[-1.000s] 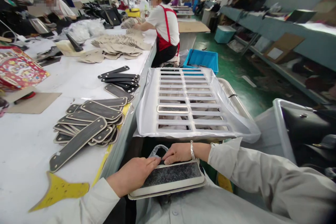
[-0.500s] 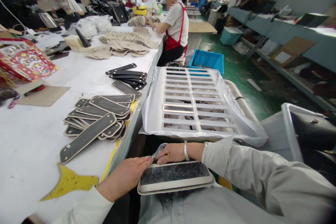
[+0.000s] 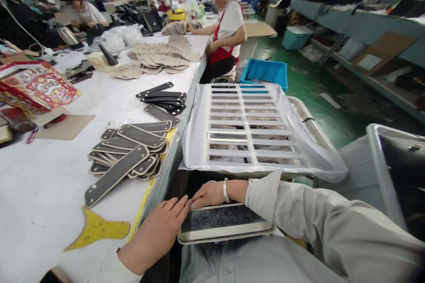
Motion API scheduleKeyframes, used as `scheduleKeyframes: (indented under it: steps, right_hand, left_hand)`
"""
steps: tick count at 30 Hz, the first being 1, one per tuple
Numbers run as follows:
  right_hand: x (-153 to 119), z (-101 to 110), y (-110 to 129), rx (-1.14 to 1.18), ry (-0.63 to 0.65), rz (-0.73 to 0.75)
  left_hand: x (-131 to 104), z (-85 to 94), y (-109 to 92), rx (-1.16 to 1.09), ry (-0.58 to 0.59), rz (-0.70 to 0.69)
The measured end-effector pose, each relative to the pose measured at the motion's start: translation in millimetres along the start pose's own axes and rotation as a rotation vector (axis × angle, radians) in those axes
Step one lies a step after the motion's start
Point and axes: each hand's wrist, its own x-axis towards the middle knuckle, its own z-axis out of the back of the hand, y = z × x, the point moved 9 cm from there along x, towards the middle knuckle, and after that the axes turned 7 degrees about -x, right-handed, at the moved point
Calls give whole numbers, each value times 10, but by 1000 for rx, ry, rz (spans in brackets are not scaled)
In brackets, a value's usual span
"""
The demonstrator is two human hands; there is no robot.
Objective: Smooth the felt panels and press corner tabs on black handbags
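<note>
On my lap lies a pale-rimmed tray-like piece with a speckled black panel. My left hand rests at its left end, fingers stretched and close together, their tips meeting my right hand. Across the far edge of the piece lies my right hand, wearing a silver bracelet. Its fingers are bent down, and whatever sits under them is too small to make out. Left of my hands, dark strips with pale edges lie in a loose pile on the white table.
A white slatted rack holding one small framed strip stands ahead. A yellow template lies near the table edge. Black straps lie farther up. A person in a red apron sits beyond, near a blue crate.
My left hand has shifted up over the left end of the piece. The clear plastic bit near my right fingers is now mostly hidden. The seated person's arm has moved, and the view has shifted slightly.
</note>
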Motion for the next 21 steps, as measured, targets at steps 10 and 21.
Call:
scheduleKeyframes:
  steps: [10, 21]
  right_hand:
    - [-1073, 28, -795, 291, -58, -216]
    - [-1467, 210, -879, 175, -350, -223]
  left_hand:
    - [47, 65, -183, 139, -22, 149]
    - [136, 111, -391, 327, -73, 310]
